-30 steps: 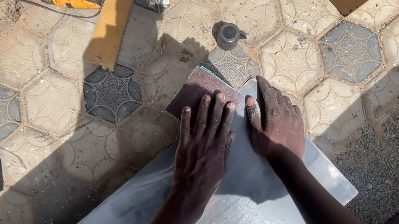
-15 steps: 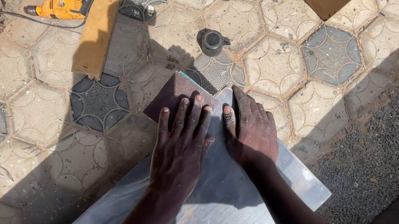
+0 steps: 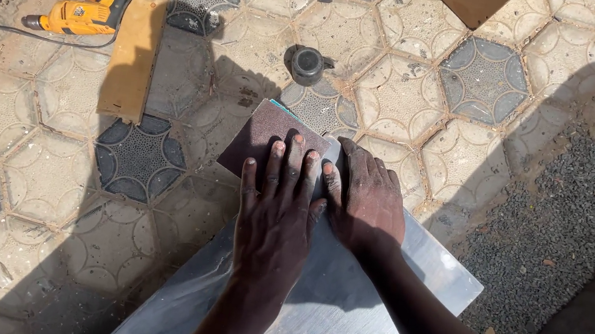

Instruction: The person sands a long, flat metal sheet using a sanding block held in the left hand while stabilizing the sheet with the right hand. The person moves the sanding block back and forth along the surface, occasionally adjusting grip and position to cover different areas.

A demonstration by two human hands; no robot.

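- Down on the paved floor (image 3: 28,177) of hexagonal tiles, a long grey metal sheet (image 3: 340,310) lies flat, and a reddish-brown sheet of sandpaper (image 3: 260,133) rests on its far end, overhanging onto the tiles.
- The left hand (image 3: 277,214) lies palm-down, fingers spread and straight, pressing on the sandpaper's near edge; its grip is fully open and closes on nothing.
- The right hand (image 3: 368,203) sits just beside it, flat on the metal with fingers loosely curved, thumb touching the sandpaper's edge; again an open grip that pins rather than grasps.
- Handling, as a judgement: the sandpaper looks thin, light and floppy with a gritty face that should not slip under the palm. It is best held by flat pressure, or pinched at the free far corner.
- The metal sheet looks stiff, smooth and possibly sharp at the edges.
- The sandpaper appears dull maroon, roughly rectangular, with a sliver of teal showing at its right corner.
- Farther off lie a yellow power drill (image 3: 80,14), a wooden board (image 3: 132,53) and a small dark round cap (image 3: 307,63).
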